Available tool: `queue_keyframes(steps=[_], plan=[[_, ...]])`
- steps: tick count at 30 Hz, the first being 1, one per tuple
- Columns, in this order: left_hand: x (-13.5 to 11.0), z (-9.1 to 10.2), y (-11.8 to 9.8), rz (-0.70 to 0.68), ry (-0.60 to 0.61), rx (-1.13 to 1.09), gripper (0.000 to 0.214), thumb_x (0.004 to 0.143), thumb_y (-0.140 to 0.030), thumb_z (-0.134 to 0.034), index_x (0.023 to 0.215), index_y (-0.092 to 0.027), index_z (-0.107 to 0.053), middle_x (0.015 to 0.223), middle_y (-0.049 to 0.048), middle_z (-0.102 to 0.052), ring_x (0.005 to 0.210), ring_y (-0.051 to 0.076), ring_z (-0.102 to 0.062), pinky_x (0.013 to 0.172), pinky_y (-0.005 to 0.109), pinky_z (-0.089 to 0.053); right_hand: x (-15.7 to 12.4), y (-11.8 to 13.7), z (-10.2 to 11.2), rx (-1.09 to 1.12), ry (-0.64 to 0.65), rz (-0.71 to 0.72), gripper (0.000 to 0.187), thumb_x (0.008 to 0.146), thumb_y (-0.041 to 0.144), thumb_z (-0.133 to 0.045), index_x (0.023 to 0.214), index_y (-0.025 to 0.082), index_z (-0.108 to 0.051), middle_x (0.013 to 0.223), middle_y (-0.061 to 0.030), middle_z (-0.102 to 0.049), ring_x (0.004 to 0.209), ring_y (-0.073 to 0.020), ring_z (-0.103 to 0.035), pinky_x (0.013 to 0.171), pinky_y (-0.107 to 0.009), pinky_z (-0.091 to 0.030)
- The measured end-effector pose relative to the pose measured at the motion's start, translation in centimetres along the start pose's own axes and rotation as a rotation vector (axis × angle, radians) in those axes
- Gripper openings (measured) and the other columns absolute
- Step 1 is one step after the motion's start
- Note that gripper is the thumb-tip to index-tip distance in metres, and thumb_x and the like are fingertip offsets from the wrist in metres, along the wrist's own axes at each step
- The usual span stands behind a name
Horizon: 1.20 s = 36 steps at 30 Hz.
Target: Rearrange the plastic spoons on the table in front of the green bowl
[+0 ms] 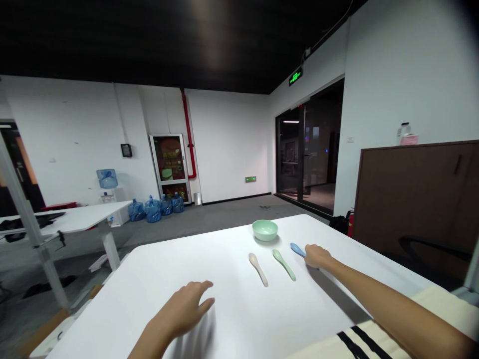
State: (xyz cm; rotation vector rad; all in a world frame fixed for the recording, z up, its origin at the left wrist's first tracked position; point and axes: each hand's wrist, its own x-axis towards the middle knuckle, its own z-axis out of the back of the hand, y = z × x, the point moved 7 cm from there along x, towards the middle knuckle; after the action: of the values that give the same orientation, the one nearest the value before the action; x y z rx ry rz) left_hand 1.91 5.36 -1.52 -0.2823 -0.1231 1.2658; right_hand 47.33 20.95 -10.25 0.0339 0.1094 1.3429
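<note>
A white table (228, 259) stretches out in front of me. On it stands a pale mint-green bowl (265, 230), seemingly with nothing inside. Below the bowl lie a beige spoon (258, 269) and a green spoon (283, 264), side by side and apart. My right hand (317, 256) is curled over the handle of a blue spoon (297, 250), hiding part of it. My left hand (183, 306) hovers low over the table's near left area, fingers apart, holding nothing.
A striped cloth (359, 344) lies beyond the table's near right edge. A brown cabinet (411, 199) stands to the right, with a fire extinguisher (350, 224) beside it. Another white desk (63, 219) stands left, and several blue water jugs (151, 209) sit on the floor behind.
</note>
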Motion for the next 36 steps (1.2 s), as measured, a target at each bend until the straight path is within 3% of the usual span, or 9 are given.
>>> queue_keyframes(steps=[5,11,16,21,26,36], plan=[[-0.2,0.1,-0.2,0.005,0.013,0.008,0.057,0.083,-0.061,-0.036,0.129,-0.03,-0.05,0.127,0.0059,-0.058,0.116,0.028,-0.052,0.095,0.039,-0.04,-0.5,0.1,0.5,0.026,-0.007,-0.013,0.025,0.073,0.026,-0.06,0.093,0.012,-0.065,0.101,-0.0173,-0.064,0.09,-0.0265,-0.062,0.069,-0.032,-0.042],[-0.3,0.3,-0.3,0.018,0.017,0.005,0.055,0.083,-0.06,-0.037,0.128,-0.031,-0.051,0.126,0.0061,-0.059,0.115,0.027,-0.053,0.095,0.04,-0.04,-1.4,1.3,2.1,0.001,-0.039,0.018,0.025,0.079,0.031,-0.053,0.091,0.013,-0.065,0.101,-0.0171,-0.065,0.087,-0.027,-0.063,0.066,-0.032,-0.042],[-0.1,0.1,0.0,0.016,0.014,-0.004,0.057,0.082,-0.062,-0.037,0.128,-0.031,-0.051,0.127,0.006,-0.058,0.115,0.028,-0.053,0.095,0.04,-0.041,-2.5,3.7,5.1,0.002,-0.156,0.071,0.038,0.085,0.044,-0.042,0.094,0.014,-0.064,0.102,-0.0164,-0.065,0.091,-0.028,-0.061,0.068,-0.033,-0.041],[-0.1,-0.1,0.0,0.019,0.019,0.005,0.057,0.082,-0.062,-0.037,0.128,-0.031,-0.051,0.127,0.006,-0.058,0.115,0.028,-0.053,0.094,0.04,-0.041,-4.2,6.8,7.2,0.09,-0.204,0.216,0.05,0.085,0.054,-0.04,0.114,0.017,-0.057,0.105,-0.0156,-0.064,0.098,-0.0291,-0.059,0.072,-0.034,-0.041],[0.0,0.0,0.0,0.023,0.015,0.013,0.056,0.083,-0.061,-0.037,0.129,-0.032,-0.05,0.127,0.0057,-0.058,0.116,0.028,-0.053,0.095,0.041,-0.04,-6.4,8.7,7.2,0.179,-0.241,0.353,0.056,0.086,0.056,-0.04,0.126,0.018,-0.049,0.117,-0.0141,-0.061,0.107,-0.028,-0.056,0.079,-0.033,-0.04],[-0.1,0.1,-0.2,0.009,0.009,0.007,0.056,0.082,-0.062,-0.038,0.127,-0.031,-0.052,0.127,0.0057,-0.059,0.117,0.028,-0.052,0.096,0.04,-0.04,-7.6,8.6,5.5,0.154,-0.315,0.407,0.059,0.088,0.053,-0.035,0.135,0.019,-0.04,0.137,-0.0139,-0.046,0.121,-0.0279,-0.047,0.095,-0.037,-0.034]])
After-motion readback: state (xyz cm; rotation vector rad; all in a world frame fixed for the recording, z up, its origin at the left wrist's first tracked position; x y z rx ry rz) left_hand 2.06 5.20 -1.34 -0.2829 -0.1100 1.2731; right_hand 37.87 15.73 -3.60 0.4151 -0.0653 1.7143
